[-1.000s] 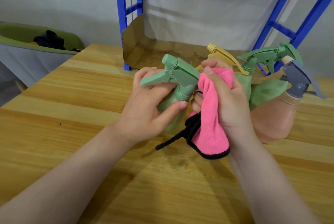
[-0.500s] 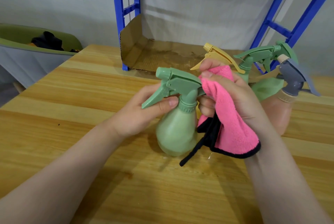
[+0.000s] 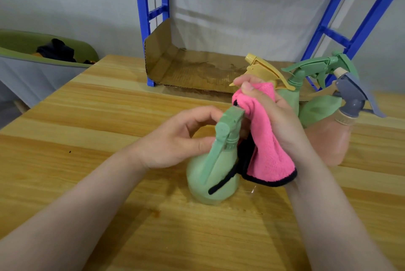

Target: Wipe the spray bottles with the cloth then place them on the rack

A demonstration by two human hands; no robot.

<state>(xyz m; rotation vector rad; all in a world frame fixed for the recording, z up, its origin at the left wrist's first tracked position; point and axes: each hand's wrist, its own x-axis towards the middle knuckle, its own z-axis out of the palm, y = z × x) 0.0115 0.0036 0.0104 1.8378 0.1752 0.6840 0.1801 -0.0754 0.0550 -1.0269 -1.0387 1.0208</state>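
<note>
Two bare forearms reach in from the near edge over a light wooden plank desk [image 3: 87, 117]. Pale green round-bodied plastic spray bottle [image 3: 213, 174] stands upright on the desk at centre, trigger head turned toward the camera. Left hand [image 3: 175, 139] grips it at the neck: thumb pressed on the near side just under the collar, fingers curled round behind the spray head. Right hand [image 3: 274, 113] clutches a pink fleecy cloth with black edging [image 3: 267, 152], thumb and fingers bunched on its top fold; the cloth is pressed against the far tip of the bottle's spray head and hangs down the bottle's right side, a black strip trailing across the green body. Small wet marks on the desk beside the bottle's base. Just behind the right hand, a cluster of other bottles: a yellow trigger head [image 3: 263, 69], body hidden by the hand; a green trigger bottle [image 3: 311, 69] with a translucent green body; a peach-coloured translucent bottle with a grey trigger head [image 3: 350, 100], leaning right. Farther back, a blue metal rack [image 3: 145, 29] stands at the desk's far edge, its bottom shelf lined with brown cardboard [image 3: 197, 69]. Far left, off the desk, an olive-rimmed grey bin [image 3: 32, 69] with dark items inside. Grey wall behind.
</note>
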